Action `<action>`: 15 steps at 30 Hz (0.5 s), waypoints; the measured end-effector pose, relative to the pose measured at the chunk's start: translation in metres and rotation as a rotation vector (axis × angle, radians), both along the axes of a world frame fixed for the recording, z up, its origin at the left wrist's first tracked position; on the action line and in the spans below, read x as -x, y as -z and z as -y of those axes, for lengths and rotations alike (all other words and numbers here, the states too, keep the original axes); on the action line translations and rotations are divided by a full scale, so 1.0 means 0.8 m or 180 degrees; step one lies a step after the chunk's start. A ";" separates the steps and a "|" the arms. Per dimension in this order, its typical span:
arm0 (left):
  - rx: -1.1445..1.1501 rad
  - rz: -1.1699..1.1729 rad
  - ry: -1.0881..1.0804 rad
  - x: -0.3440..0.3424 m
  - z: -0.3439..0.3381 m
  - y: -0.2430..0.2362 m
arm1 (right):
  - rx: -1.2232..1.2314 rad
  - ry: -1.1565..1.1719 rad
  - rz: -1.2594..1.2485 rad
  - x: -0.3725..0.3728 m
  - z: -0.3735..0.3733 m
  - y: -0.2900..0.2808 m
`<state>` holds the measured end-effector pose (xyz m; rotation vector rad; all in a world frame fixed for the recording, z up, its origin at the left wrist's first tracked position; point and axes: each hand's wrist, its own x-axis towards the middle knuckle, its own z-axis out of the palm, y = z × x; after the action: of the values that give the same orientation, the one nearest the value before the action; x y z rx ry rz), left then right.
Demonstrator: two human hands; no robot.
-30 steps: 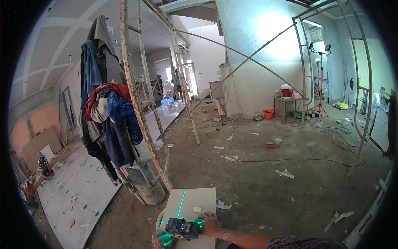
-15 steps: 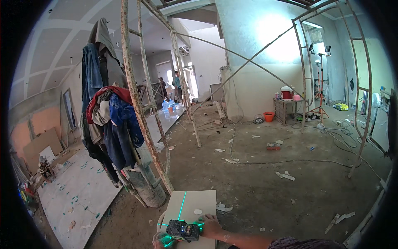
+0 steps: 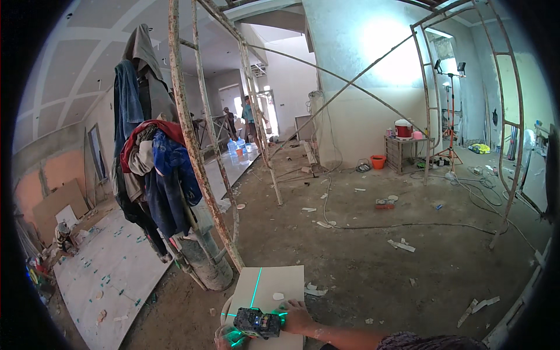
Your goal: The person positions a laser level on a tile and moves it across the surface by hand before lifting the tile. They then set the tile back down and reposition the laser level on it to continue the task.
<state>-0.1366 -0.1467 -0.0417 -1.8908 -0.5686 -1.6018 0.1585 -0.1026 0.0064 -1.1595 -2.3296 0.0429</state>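
A black laser level (image 3: 257, 322) lies low in front of me on a beige board (image 3: 268, 283), casting green cross lines over it. My right hand (image 3: 294, 315) is at the level's right side, fingers curled against it. My left hand (image 3: 227, 337) is at its lower-left, partly lit green and partly hidden, its fingers closed on something I cannot make out. A small pale scrap (image 3: 278, 296) lies on the board.
Rusty scaffolding (image 3: 224, 245) stands ahead, draped with clothing (image 3: 163, 186) at left. Pale flooring (image 3: 105, 280) has a crouching person (image 3: 65, 236). Cables (image 3: 396, 226) and scraps cross the concrete floor. An orange bucket (image 3: 378, 162), wooden crate (image 3: 396, 154) and two distant people (image 3: 248, 119) are beyond.
Both hands and the level sit slightly lower in the picture than a second ago, as does much of the background. Their positions on the board look the same.
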 end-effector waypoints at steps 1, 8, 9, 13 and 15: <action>0.0061 0.0005 -0.0026 0.003 0.006 0.002 | 0.0003 -0.0028 0.0008 0.003 0.001 -0.002; 0.0498 -0.0032 0.0093 0.002 0.007 0.010 | 0.0086 0.0051 -0.0001 -0.008 -0.005 0.002; 0.0598 -0.0083 0.0249 -0.008 -0.016 0.014 | 0.0134 0.0195 -0.0027 -0.024 -0.012 0.010; 0.0418 0.0138 0.0383 0.033 0.011 0.057 | 0.0131 -0.0084 0.0028 0.002 0.003 -0.007; 0.0808 0.0072 0.0212 0.025 0.018 0.039 | 0.0048 -0.0022 0.0028 0.000 -0.001 -0.001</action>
<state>-0.1568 -0.1614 -0.0727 -2.0967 -0.7562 -1.6599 0.1585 -0.1021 0.0075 -1.1611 -2.3449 0.0583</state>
